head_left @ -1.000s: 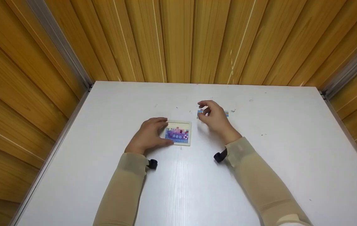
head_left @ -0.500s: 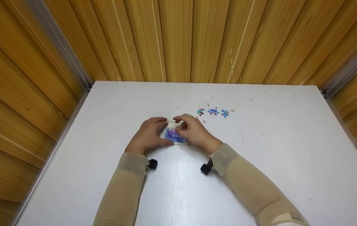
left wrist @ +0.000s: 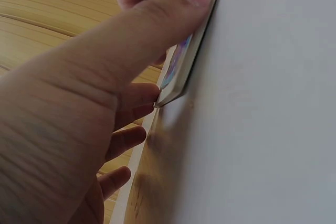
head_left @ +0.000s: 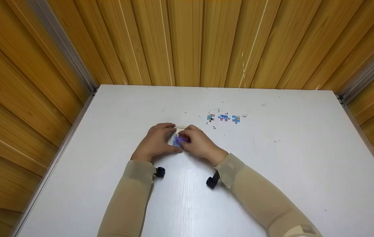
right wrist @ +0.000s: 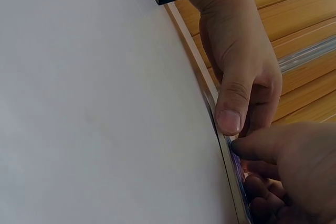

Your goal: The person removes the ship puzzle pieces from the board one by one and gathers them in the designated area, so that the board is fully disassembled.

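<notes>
A small pale puzzle tray [head_left: 181, 127] lies on the table, holding a blue and purple picture [head_left: 181, 140] made of fitted pieces. My left hand [head_left: 155, 141] grips its left side, thumb on the near edge and fingers at the far edge; the left wrist view shows the thumb on the tray's rim [left wrist: 184, 72]. Over the picture's right part my right hand [head_left: 200, 143] has its thumb and fingers bent, tips touching the surface. Whether a piece is pinched there is hidden. Three loose puzzle pieces [head_left: 224, 118] lie in a row beyond, to the right.
Small dark crumbs [head_left: 213, 127] are scattered around the loose pieces. The white table [head_left: 292, 158] ends at wood-look panels [head_left: 187, 42] at the back and sides. A black wrist camera [head_left: 212, 182] sticks out from the right sleeve.
My right hand has moved left and nearer, from over the loose pieces onto the tray, uncovering those pieces. My left hand has stayed on the tray.
</notes>
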The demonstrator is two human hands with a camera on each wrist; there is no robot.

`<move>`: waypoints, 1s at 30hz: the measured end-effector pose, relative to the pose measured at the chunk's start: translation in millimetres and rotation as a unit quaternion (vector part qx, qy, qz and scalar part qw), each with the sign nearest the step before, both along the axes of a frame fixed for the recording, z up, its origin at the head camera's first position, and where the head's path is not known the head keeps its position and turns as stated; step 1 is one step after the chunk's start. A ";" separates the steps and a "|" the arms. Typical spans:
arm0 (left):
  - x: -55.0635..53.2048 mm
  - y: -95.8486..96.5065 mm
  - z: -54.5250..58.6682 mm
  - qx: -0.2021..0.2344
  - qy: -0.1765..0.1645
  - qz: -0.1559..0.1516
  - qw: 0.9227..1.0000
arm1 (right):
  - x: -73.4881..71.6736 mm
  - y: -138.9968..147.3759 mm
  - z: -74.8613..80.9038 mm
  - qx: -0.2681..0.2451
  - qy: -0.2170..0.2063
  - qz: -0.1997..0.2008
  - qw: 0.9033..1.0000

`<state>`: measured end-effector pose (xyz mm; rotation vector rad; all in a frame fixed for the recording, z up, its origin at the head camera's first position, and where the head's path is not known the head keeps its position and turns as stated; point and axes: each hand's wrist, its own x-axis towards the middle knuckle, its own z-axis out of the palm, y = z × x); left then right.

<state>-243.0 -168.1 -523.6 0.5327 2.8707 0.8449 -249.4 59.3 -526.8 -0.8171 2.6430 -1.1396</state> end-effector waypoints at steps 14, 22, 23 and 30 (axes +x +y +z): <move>-0.2 0.0 -1.2 -0.008 0.010 -0.006 1.000 | 4.0 -4.4 -2.0 -0.007 -0.006 -0.019 1.000; -0.7 -0.3 -1.6 -0.007 0.012 -0.010 1.000 | 2.6 -4.0 -3.5 -0.007 0.002 -0.003 1.000; -0.8 -0.3 -1.7 -0.006 0.013 -0.011 1.000 | 0.9 -3.8 -6.4 -0.007 0.001 -0.002 1.000; 0.3 0.1 -1.5 0.000 0.021 -0.012 1.000 | -10.4 -3.5 -28.1 -0.008 0.018 -0.019 1.000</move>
